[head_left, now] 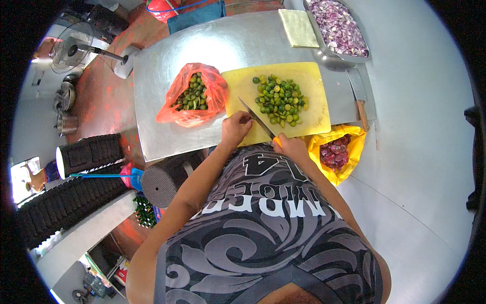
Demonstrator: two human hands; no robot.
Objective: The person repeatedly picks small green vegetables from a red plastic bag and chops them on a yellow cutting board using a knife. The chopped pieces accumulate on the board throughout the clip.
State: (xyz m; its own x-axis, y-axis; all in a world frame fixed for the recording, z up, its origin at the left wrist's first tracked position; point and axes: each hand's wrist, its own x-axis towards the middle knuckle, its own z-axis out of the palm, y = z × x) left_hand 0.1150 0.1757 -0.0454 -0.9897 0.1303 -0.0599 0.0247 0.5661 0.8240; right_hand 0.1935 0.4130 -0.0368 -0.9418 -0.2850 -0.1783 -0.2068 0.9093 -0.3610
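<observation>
My right hand (293,148) grips the orange handle of a kitchen knife (257,119) at the near edge of a yellow cutting board (316,83). The blade slants up and left across the board. My left hand (236,127) is closed beside the blade, its fingers curled together; what they hold, if anything, is hidden. Beyond the knife lies a pile of small green limes (281,99), many cut open with pale green-yellow flesh showing. Left of the board, an orange-red plastic bag (215,86) stands open with whole dark green limes (192,93) in it.
A metal tray (331,55) of chopped red onion (336,25) sits far right, next to a folded cream cloth (297,28). A cleaver (357,86) lies at the metal table's (162,61) right edge. Below it hangs a yellow bag (349,167) with red onion peelings. A fan (124,60) stands left.
</observation>
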